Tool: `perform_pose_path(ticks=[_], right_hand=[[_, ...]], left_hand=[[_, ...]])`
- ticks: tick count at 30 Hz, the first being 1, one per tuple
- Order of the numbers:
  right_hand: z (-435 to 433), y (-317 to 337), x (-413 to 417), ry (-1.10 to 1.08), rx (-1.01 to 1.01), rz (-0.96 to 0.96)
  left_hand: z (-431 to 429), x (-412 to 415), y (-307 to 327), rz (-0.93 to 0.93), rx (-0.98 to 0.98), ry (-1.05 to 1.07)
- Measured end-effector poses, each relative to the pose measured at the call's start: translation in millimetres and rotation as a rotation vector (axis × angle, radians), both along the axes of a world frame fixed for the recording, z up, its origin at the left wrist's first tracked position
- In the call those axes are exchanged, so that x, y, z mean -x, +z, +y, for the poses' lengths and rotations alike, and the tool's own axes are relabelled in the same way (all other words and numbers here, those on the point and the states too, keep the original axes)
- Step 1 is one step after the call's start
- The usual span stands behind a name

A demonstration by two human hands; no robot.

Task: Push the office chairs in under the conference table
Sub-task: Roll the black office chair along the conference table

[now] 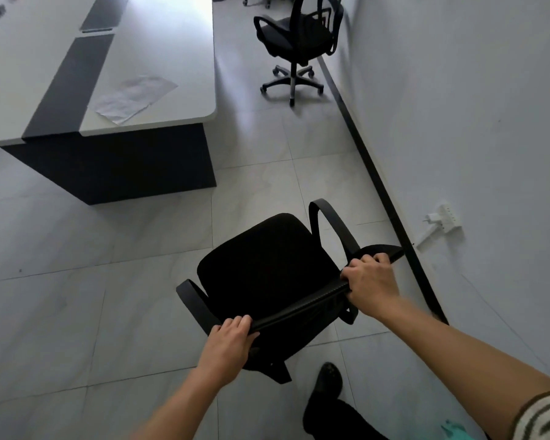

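Observation:
A black office chair (267, 265) with curved armrests stands on the tiled floor just in front of me, its seat facing the conference table (159, 58). My left hand (229, 344) grips the left end of the backrest's top edge. My right hand (370, 281) grips the right end of the same edge. The white table with a dark centre strip and dark base lies at the upper left, about a chair's length beyond the seat. A second black office chair (299, 33) stands farther back by the right wall, away from the table.
A white wall (458, 122) with a black skirting strip runs along the right, close to the near chair. A white power adapter (446, 217) is plugged in low on it. Papers (131, 96) lie on the table corner. My dark shoe (327, 379) is behind the chair.

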State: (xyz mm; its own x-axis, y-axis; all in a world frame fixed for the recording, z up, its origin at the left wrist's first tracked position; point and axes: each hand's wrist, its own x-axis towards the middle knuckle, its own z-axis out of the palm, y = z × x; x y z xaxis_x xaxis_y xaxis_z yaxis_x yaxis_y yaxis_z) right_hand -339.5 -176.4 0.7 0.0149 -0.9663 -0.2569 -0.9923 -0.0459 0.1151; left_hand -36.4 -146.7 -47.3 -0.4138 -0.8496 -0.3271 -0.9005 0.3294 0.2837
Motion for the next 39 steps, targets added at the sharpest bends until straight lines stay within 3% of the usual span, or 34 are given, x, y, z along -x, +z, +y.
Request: perform_pose_path(ticks=[10, 21, 29, 39], right_hand=[[-100, 1, 50, 0.063, 0.024, -0.041], [-245, 0, 64, 0.095, 0.097, -0.043], [-341, -1, 85, 0.004, 0.103, -0.075], [-515, -4, 157, 0.033, 0.158, -0.089]], left_hand=[[-95, 52, 24, -0.146, -0.036, 0.013], [-236, 69, 14, -0.042, -0.038, 0.093], [-348, 86, 25, -0.039, -0.029, 0.077], [-508, 168, 19, 0.013, -0.040, 0.225]])
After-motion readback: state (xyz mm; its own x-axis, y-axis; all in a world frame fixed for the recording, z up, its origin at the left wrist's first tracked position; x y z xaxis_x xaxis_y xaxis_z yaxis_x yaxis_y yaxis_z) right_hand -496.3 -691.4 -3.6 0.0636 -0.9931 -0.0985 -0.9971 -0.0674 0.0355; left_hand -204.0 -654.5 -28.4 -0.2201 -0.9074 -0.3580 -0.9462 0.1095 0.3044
